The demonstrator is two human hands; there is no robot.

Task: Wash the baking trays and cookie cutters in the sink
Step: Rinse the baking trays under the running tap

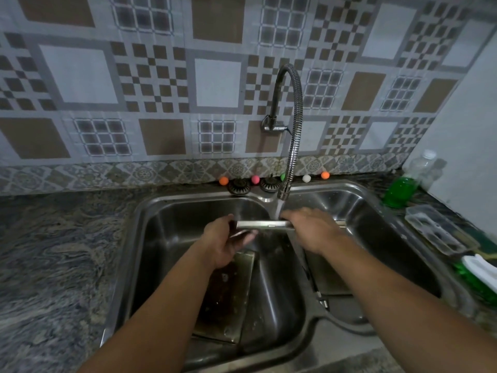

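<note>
Over the double steel sink (317, 329), I hold a metal baking tray (265, 225) edge-on under the running flexible tap (284, 188). My left hand (227, 242) grips the tray's left end, fingers curled underneath. The tray's right part lies under my right hand (313, 228), whose fingers reach over its top edge. A second, dirty baking tray (228, 297) leans in the left basin below my left forearm. No cookie cutters are visible.
Green dish soap bottle (400, 193), a clear plastic container (433, 231) and a green-and-white brush (481, 273) sit on the right counter. Two sink strainers (239, 185) and small coloured balls (223, 180) line the back ledge. Marbled counter (53, 265) extends left.
</note>
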